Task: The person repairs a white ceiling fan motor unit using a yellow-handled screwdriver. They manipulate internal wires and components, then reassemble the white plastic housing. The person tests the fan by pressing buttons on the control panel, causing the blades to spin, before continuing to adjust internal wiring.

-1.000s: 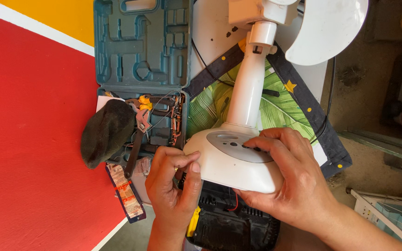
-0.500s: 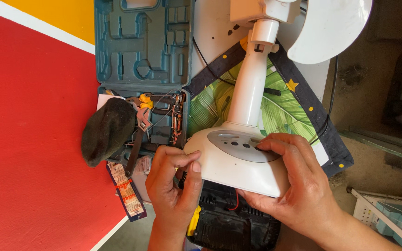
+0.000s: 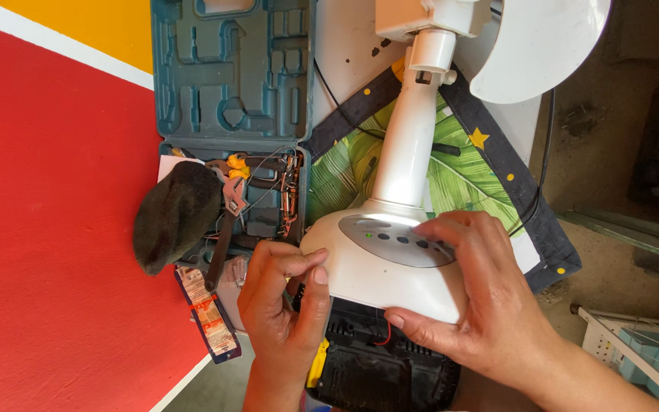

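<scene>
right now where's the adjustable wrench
In the head view the adjustable wrench lies left of centre in the open tool case, beside the dark cloth bundle and just above the left hand.

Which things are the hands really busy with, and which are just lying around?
In hand:
- white fan base, held by left hand and right hand
- grey button panel

Lying about:
- open teal tool case
- wrench
- dark cloth
- leaf-print cloth
</scene>
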